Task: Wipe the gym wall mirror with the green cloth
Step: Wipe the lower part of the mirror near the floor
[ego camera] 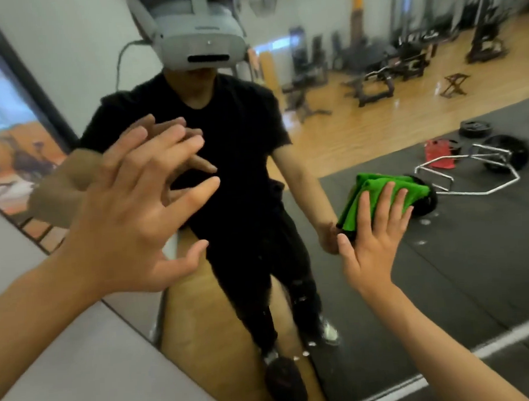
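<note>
Your right hand, fingers straight, presses the green cloth to the mirror, mid-wipe. Left hand splayed, maybe touching. Next, sweep onward.

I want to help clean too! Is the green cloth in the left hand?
No, the green cloth lies under the right hand, whose straight fingers press it flat on the mirror.

You've got the green cloth flat against the mirror. Reflected in it, the black rubber mat carries a chrome hex bar, a loose weight plate and some red thing.
</note>
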A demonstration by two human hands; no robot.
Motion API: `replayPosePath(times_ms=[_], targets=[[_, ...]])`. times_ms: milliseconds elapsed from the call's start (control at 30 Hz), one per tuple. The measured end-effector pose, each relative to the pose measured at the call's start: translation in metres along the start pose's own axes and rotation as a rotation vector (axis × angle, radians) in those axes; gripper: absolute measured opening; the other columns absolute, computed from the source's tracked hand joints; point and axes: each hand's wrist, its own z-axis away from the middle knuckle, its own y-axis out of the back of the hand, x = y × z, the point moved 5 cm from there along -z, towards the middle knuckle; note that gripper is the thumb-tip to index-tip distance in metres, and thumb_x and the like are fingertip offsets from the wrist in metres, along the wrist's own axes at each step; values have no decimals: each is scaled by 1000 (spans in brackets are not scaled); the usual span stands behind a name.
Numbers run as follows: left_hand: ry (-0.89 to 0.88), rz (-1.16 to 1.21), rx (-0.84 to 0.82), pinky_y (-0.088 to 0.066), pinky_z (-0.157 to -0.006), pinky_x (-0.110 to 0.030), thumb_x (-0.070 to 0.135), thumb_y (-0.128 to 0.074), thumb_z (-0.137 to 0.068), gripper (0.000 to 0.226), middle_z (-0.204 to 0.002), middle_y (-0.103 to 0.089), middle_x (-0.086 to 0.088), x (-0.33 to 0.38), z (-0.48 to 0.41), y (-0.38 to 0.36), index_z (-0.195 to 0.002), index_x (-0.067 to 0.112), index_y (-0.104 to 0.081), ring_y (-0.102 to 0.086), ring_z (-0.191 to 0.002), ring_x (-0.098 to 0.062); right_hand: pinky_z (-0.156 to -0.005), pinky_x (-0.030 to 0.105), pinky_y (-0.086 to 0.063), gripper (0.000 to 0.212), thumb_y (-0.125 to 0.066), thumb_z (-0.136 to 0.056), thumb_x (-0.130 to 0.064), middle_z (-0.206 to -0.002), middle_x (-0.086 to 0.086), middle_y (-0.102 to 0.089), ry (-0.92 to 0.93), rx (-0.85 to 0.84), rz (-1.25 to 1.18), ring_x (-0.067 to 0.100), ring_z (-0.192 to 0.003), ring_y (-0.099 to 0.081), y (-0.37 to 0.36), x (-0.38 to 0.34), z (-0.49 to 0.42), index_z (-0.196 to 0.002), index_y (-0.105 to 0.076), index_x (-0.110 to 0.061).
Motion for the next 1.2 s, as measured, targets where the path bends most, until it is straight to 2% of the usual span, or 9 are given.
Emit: replayPosePath(times_ms=[200,467,700,900,967,1033,1100,1133,1200], targets=[[-186,61,1,-26,-126,-57,40,-64,-93,56,-158,-47,-26,48,-58,-23,-140,9,-67,-42,-149,-43,-123,72,-8,69,-28,-108,-53,-174,9,2,-21,-85,-13,46,-159,-1,7,-4,2,-168,-8,-26],[-188,135,-37,-25,-127,-60,47,-55,-96,67,-167,-34,-23,93,-128,-71,-153,13,-56,-31,-157,-41,-127,64,-5,60,-28,-110,-49,-176,1,2,-62,-98,-103,39,-161,-2,14,2,7,-165,-23,-26],[-152,-6,-95,-16,-130,-57,53,-44,-104,69,-173,-24,-20,112,-144,-96,-162,14,-43,-22,-161,-39,-128,60,0,57,-28,-110,-49,-176,3,-5,-122,-140,-195,38,-161,-5,13,5,17,-163,-26,-29],[-124,-109,-74,-16,-130,-56,51,-52,-100,70,-173,-23,-19,114,-143,-98,-160,16,-47,-24,-159,-41,-130,50,-5,58,-33,-108,-45,-176,-1,-5,170,-220,-37,29,-162,-8,30,81,20,-164,-26,-30],[-129,-153,-87,-16,-129,-57,54,-53,-99,73,-173,-23,-18,116,-145,-100,-162,16,-44,-23,-159,-41,-130,53,-5,62,-29,-109,-46,-176,8,0,17,-152,11,35,-162,-4,37,134,8,-166,-21,-22],[-124,-194,-103,-18,-128,-59,56,-52,-99,76,-173,-25,-18,116,-145,-102,-163,16,-42,-22,-159,-42,-129,56,-5,70,-28,-109,-45,-173,22,0,-324,-54,-23,43,-160,-1,44,179,-8,-166,-14,-8],[-120,-221,-111,-18,-128,-59,58,-52,-99,78,-173,-25,-18,117,-142,-103,-163,16,-41,-23,-159,-42,-129,59,-5,77,-31,-100,-37,-172,25,3,-718,39,-126,43,-160,2,42,192,-14,-165,-6,-3],[-117,-233,-106,-18,-128,-59,59,-52,-98,78,-173,-26,-18,117,-141,-104,-163,16,-41,-23,-159,-42,-128,62,-6,82,-33,-94,-35,-172,24,4,-824,55,-163,42,-160,4,37,180,-13,-164,-3,-4],[-112,-236,-96,-19,-127,-60,59,-53,-98,78,-172,-28,-18,118,-141,-104,-162,16,-43,-26,-158,-42,-125,68,-5,90,-39,-88,-36,-171,26,0,-719,3,-156,45,-159,3,22,126,1,-164,-2,-4]])
